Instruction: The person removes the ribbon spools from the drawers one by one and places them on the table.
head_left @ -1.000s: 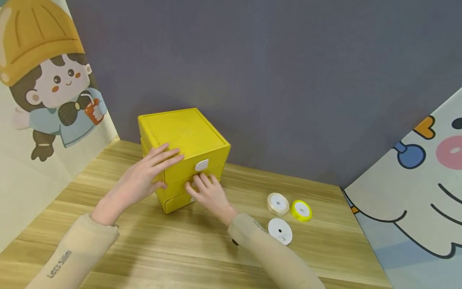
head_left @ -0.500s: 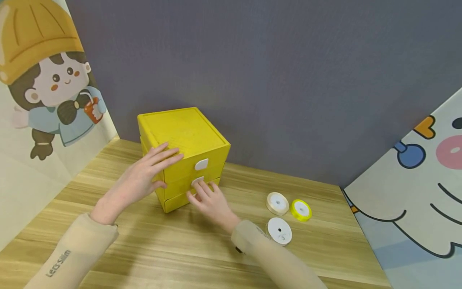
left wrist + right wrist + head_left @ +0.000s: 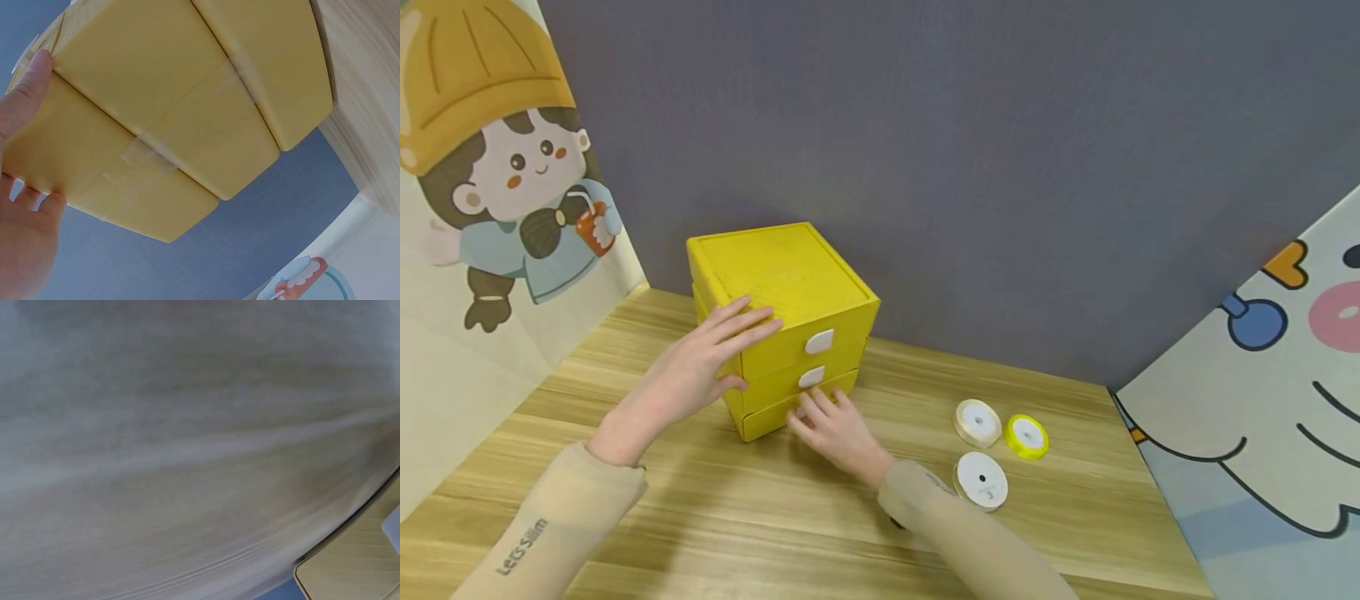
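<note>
The light wooden bench (image 3: 715, 508) carries a square yellow three-drawer box (image 3: 782, 321) near its back edge, against the grey wall (image 3: 962, 150). The left hand (image 3: 688, 375) lies on the box's front left corner, fingers (image 3: 748, 321) straight over the top edge and thumb against the side (the left wrist view shows the same flat hold). The right hand (image 3: 835, 429) has relaxed, uncurled fingers (image 3: 808, 408) touching the lowest drawer's front, grasping nothing. Right of it lie three ribbon spools: white (image 3: 981, 479), cream (image 3: 977, 422), yellow (image 3: 1026, 436)
</note>
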Tool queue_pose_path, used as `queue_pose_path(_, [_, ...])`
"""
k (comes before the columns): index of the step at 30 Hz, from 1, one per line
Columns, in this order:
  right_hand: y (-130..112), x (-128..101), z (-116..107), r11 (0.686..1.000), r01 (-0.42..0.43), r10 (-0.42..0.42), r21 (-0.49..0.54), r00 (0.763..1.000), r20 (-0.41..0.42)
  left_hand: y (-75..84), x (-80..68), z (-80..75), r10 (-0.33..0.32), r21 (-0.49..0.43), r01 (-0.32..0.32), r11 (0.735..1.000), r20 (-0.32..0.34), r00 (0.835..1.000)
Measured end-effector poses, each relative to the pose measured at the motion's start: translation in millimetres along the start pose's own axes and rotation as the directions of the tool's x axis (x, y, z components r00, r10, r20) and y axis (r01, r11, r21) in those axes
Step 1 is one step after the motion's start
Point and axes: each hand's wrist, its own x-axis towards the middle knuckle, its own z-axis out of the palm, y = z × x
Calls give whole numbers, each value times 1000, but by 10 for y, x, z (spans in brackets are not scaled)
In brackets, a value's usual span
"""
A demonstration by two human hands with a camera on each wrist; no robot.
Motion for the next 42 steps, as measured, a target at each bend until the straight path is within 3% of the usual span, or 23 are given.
queue_pose_path(8, [-57,7,79,1000,18,-20,20,998,55,-2,-5,9,-4,-14,3,1000,-2,1000])
queue_pose_path(18, [-72,34,225,998,16,-22,-58,995,-100,-6,7,1,-9,-14,9,1000,7,1000])
queue_pose_path(26, [-110,59,246,996,7,-18,-87,991,-133,-1,3,-3,-11,-22,11,1000,11,1000])
queue_pose_path(33, [-64,147,81,997,18,-34,-81,980,-194,8,2,-15,-16,-16,16,1000,17,1000])
queue_pose_path(42, [-54,109,-95,991,58,-78,-120,983,-169,3,-7,-8,-18,-13,19,1000,16,1000])
